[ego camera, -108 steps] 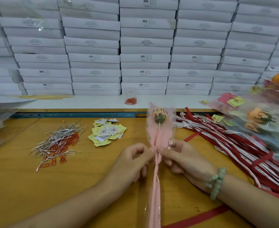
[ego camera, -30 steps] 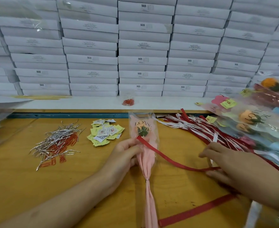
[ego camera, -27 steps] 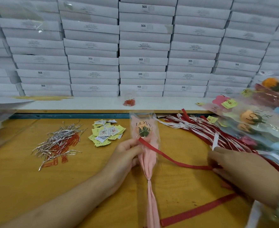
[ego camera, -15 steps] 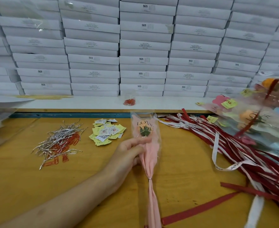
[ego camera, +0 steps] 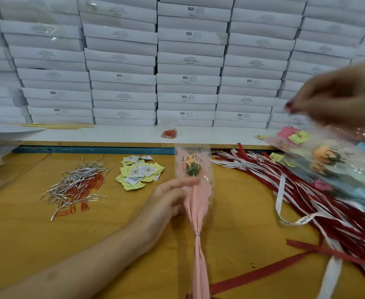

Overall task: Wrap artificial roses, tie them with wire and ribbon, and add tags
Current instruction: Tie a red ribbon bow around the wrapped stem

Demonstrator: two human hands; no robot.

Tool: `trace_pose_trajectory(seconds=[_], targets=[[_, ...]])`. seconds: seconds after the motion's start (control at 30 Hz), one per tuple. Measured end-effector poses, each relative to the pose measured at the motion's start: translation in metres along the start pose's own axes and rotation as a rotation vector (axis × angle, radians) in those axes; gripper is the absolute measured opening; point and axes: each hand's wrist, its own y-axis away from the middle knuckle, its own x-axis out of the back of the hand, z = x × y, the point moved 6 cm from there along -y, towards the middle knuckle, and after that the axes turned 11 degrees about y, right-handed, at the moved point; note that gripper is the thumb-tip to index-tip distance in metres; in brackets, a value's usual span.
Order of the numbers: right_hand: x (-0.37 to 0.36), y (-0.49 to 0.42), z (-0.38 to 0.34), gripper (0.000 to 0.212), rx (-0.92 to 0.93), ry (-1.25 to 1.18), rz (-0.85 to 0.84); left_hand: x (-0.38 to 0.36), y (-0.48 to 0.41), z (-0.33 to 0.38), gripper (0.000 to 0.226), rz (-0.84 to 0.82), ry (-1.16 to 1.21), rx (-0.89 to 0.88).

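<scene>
Left of the left hand (ego camera: 166, 203) lie silver wire ties (ego camera: 76, 184) and yellow tags (ego camera: 139, 172) on the surface (ego camera: 26, 234). That hand grips the wrapped rose (ego camera: 196, 195) just below its bloom. Red and white ribbons (ego camera: 319, 212) spread to its right, beneath the raised right hand (ego camera: 341, 98), too blurred to tell its grip.

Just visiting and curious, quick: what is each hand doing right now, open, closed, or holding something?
Left hand: holding the wrapped rose.
Right hand: raised and blurred, cannot tell.
</scene>
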Motion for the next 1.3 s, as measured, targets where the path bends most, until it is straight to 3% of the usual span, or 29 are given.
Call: trace_pose_trajectory(seconds=[0.03,0.17,0.37,0.5,0.6,0.73,0.87,0.97,1.17,1.3], targets=[[-0.018,-0.006,-0.012,0.023,-0.053,0.045,0.008,0.000,0.001,0.001,0.038,-0.008,-0.006,-0.011],[-0.131,-0.024,-0.025,0.013,-0.033,-0.015,-0.276,-0.001,0.001,0.005,0.041,-0.040,-0.020,-0.059],[-0.201,-0.036,-0.026,0.013,-0.150,-0.554,-0.283,0.002,-0.001,0.003,0.041,-0.062,-0.023,-0.073],[-0.215,-0.033,-0.015,0.011,-0.256,-0.721,-0.204,0.005,-0.004,0.001,0.050,-0.073,0.009,-0.066],[-0.215,-0.032,-0.012,0.010,-0.209,-0.807,-0.098,-0.003,-0.003,-0.003,0.053,-0.154,-0.025,-0.040],[-0.214,-0.032,-0.009,0.017,-0.183,-0.818,-0.058,-0.008,-0.001,-0.005,0.055,-0.170,-0.293,-0.105],[-0.215,-0.032,-0.010,0.022,-0.205,-0.925,-0.105,-0.007,-0.001,-0.005,0.055,-0.146,-0.387,-0.137],[-0.216,-0.034,-0.003,0.030,-0.322,-1.038,-0.079,-0.005,-0.001,-0.008,0.053,-0.137,-0.351,-0.092],[-0.215,-0.033,-0.004,0.033,-0.251,-0.844,-0.213,-0.005,0.004,0.003,0.048,-0.136,-0.634,-0.123],[-0.218,-0.032,-0.003,0.038,-0.321,-0.952,-0.318,-0.005,0.001,0.011,0.033,-0.148,-0.719,-0.119]])
